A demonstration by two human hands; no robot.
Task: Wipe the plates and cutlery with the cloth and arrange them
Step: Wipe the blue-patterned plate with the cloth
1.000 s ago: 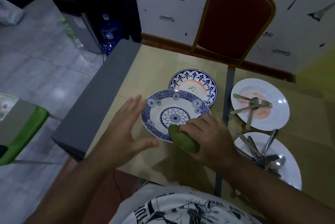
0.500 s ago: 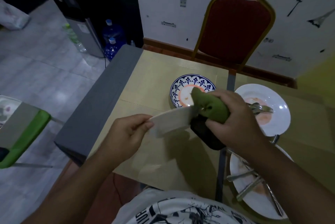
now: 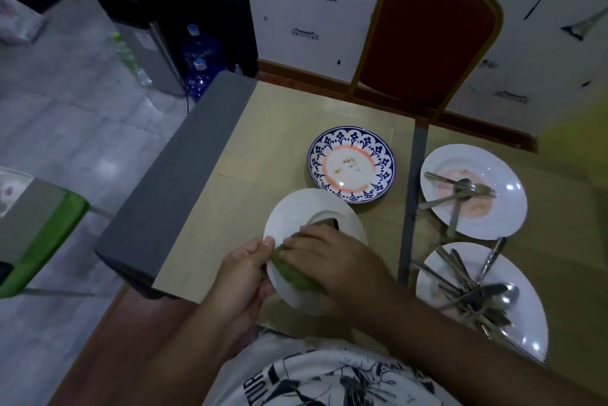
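My left hand (image 3: 245, 277) grips the rim of the round white-backed plate (image 3: 296, 213) above the desk (image 3: 263, 142). My right hand (image 3: 332, 261) clutches the green cloth (image 3: 291, 272) against it. I should rub firm circles, rotating the rim.

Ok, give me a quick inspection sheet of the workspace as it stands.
Surface: table, beige mats.
Job's things: held plate underside up, cloth on it; blue plate stained; far plate stained, bearing cutlery; near plate piled with more.
Clutter: nothing seen.
Grippers: left hand holds the plate's rim; right hand presses the cloth.
Cables: nothing seen.
Surroundings: chair beyond table; bottles on floor.
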